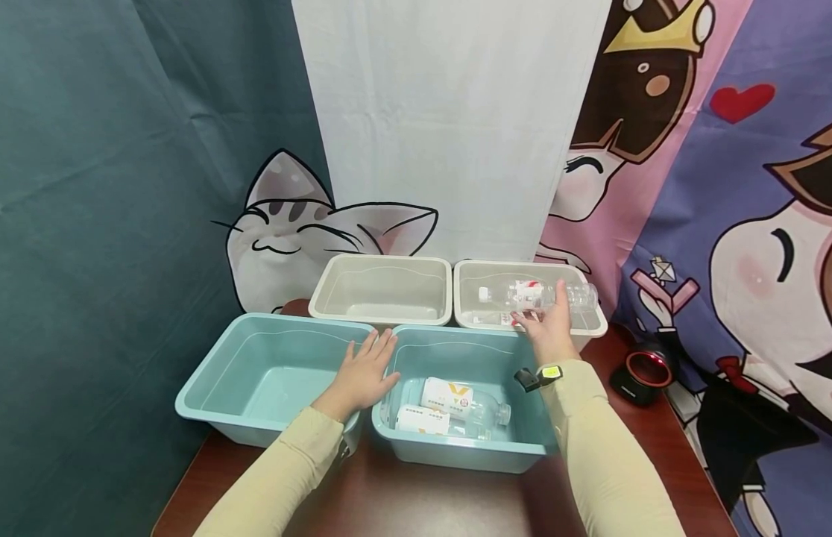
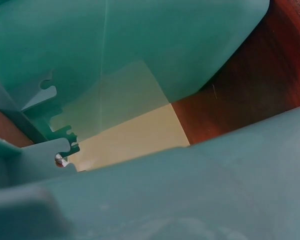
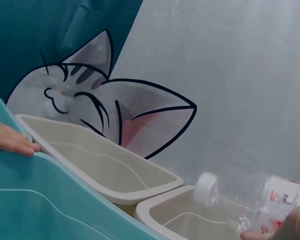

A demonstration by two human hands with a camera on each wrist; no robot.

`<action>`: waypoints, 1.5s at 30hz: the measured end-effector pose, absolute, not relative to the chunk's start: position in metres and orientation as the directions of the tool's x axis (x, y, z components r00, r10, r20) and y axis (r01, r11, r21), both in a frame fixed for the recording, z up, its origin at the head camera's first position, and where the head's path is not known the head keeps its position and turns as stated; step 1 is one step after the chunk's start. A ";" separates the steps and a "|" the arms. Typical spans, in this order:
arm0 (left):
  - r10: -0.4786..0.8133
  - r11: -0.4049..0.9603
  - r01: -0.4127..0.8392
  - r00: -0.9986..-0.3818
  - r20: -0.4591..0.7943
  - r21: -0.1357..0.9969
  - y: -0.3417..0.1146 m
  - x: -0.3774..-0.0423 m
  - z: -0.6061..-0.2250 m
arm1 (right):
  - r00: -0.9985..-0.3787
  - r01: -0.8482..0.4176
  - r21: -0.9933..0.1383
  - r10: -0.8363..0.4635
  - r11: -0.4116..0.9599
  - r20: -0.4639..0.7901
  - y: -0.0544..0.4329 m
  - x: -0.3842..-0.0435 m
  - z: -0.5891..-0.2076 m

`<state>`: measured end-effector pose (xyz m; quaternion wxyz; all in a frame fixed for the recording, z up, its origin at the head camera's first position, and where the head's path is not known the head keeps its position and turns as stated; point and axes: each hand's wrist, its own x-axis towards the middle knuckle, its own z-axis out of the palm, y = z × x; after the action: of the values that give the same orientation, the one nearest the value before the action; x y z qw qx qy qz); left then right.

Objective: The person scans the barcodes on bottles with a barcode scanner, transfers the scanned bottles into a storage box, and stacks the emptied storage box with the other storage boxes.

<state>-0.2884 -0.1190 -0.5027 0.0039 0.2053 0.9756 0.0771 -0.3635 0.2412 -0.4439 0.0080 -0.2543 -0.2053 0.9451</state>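
My right hand (image 1: 550,327) grips a clear plastic bottle (image 1: 573,297) with a red-and-white label, thumb over its side. The bottle lies level above the right cream bin (image 1: 464,280), its white cap (image 3: 206,189) pointing left. Inside that bin, partly hidden by the hand, is another clear bottle (image 1: 490,318). My left hand (image 1: 364,379) rests with straight, spread fingers on the adjoining rims of the left blue bin (image 1: 255,373) and right blue bin (image 1: 449,339). Two clear bottles with white-and-yellow labels, a rear one (image 1: 483,409) and a front one (image 1: 423,420), lie in the right blue bin.
Beside the right cream bin stands the left cream bin (image 1: 382,265), behind the blue ones. A black device with a red-lit ring (image 1: 647,369) sits on the brown table (image 1: 429,496) at the right. Printed cloth (image 1: 456,127) hangs close behind the bins.
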 end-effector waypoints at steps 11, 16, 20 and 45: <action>0.402 0.904 0.401 -0.915 0.024 0.148 -0.119 -0.289 -0.503 | -0.851 0.067 -0.400 0.157 -0.914 -0.501 0.238 -0.358 -0.441; 0.405 0.903 0.403 -0.914 0.021 0.148 -0.120 -0.289 -0.503 | -0.857 0.058 -0.406 0.163 -0.912 -0.488 0.239 -0.355 -0.439; 0.408 0.902 0.406 -0.913 0.020 0.148 -0.120 -0.290 -0.503 | -0.867 0.062 -0.451 0.176 -0.891 -0.466 0.241 -0.354 -0.441; 0.402 0.906 0.399 -0.916 0.009 0.143 -0.121 -0.292 -0.506 | -0.971 0.074 -0.925 0.182 -0.374 -0.151 0.221 -0.349 -0.459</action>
<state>-0.2916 -0.1208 -0.5056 0.0105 0.2050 0.9761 0.0712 -0.3492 0.2210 -0.4595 0.0331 -0.1147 -0.5586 0.8208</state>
